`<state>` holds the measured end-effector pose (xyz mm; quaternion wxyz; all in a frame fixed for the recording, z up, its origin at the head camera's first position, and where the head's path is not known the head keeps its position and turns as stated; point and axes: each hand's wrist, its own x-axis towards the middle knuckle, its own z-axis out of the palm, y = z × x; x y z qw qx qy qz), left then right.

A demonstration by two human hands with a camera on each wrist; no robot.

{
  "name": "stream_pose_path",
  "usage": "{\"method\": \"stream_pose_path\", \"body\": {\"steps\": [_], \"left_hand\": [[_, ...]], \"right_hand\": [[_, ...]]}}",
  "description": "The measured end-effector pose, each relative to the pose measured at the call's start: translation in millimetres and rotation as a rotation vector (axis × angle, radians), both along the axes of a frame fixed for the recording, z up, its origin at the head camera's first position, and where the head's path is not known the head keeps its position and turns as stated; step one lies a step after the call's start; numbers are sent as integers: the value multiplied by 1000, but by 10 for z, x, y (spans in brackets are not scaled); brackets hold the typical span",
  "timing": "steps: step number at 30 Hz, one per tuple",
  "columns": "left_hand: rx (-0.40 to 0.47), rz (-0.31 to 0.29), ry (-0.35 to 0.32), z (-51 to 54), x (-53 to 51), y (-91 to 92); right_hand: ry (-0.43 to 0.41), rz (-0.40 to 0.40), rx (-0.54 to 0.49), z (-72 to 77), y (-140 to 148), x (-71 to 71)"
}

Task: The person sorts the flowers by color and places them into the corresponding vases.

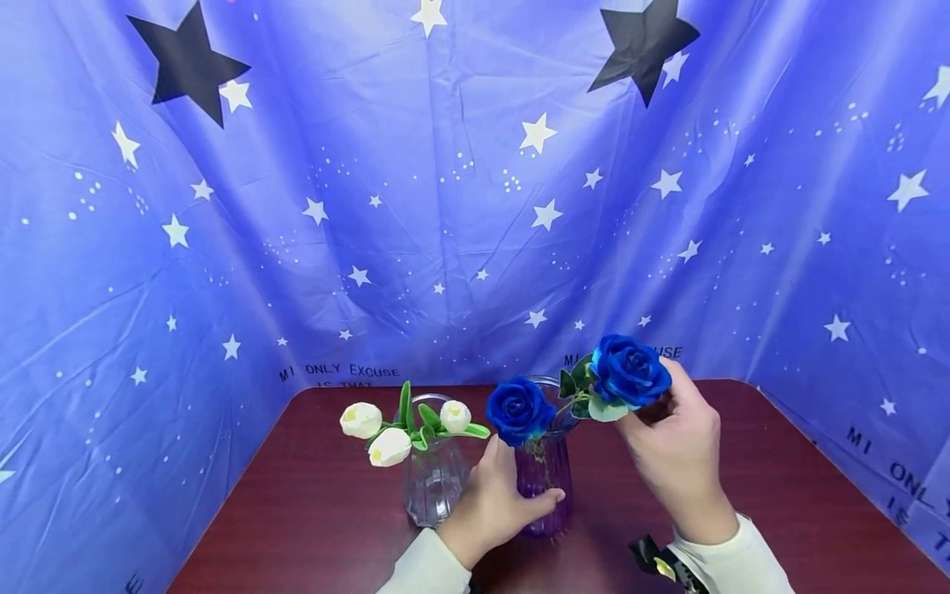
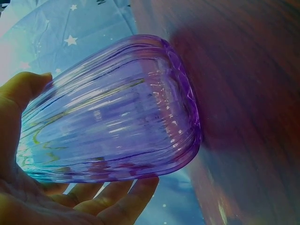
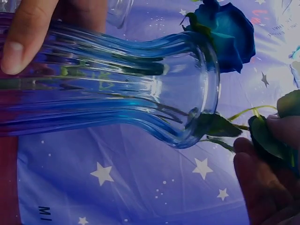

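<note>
My left hand grips a ribbed glass vase, purple low down and blue towards its flared mouth. In the left wrist view, thumb and fingers lie on opposite sides of this vase. One blue rose leans out over the rim on the left. A second blue rose tilts to the right, and my right hand holds it near the bloom. Fingertips of the right hand pinch among its leaves in the right wrist view. Its stem passes over the vase mouth; the bloom partly hides the fingers.
Left of the purple vase stands a clear glass vase with white tulips and green leaves. Both vases are on a dark red-brown table. A blue star-patterned cloth hangs behind and at both sides.
</note>
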<state>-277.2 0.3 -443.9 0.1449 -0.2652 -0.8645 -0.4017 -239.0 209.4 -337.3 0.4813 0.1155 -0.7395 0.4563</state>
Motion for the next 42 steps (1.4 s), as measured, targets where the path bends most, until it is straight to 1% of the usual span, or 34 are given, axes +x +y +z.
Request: {"method": "stream_pose_path", "body": {"steps": [3, 6, 11, 14, 21, 26, 28, 30, 36, 38, 40, 42], "left_hand": [[-4, 4, 14, -20, 4, 1], [1, -1, 20, -16, -4, 1], [6, -7, 11, -11, -2, -1], [5, -4, 10, -11, -1, 2], [1, -2, 23, -21, -2, 6], [-2, 4, 26, -33, -8, 1], [-3, 6, 20, -33, -9, -1], [-4, 8, 16, -30, -8, -4], [-5, 1, 31, -24, -7, -3], [-5, -2, 39, -22, -10, 0], [-6, -4, 46, -21, -11, 2], [-9, -2, 51, -25, -9, 4]], "right_hand": [[-33, -27, 42, -31, -7, -14], [-54, -45, 64, -32, -13, -25], [-62, -64, 91, -46, -27, -51], [-69, -74, 128, -69, -34, -79], [-161, -87, 187, -122, -62, -95], [-200, -94, 234, -122, -87, -92], [-208, -87, 249, -119, -90, -88], [-212, -61, 255, -111, -89, -79], [-213, 61, 227, -62, -74, -46], [-213, 89, 220, -44, -70, -37], [-217, 108, 213, -31, -65, -27], [-218, 107, 211, -25, -59, -13]]}}
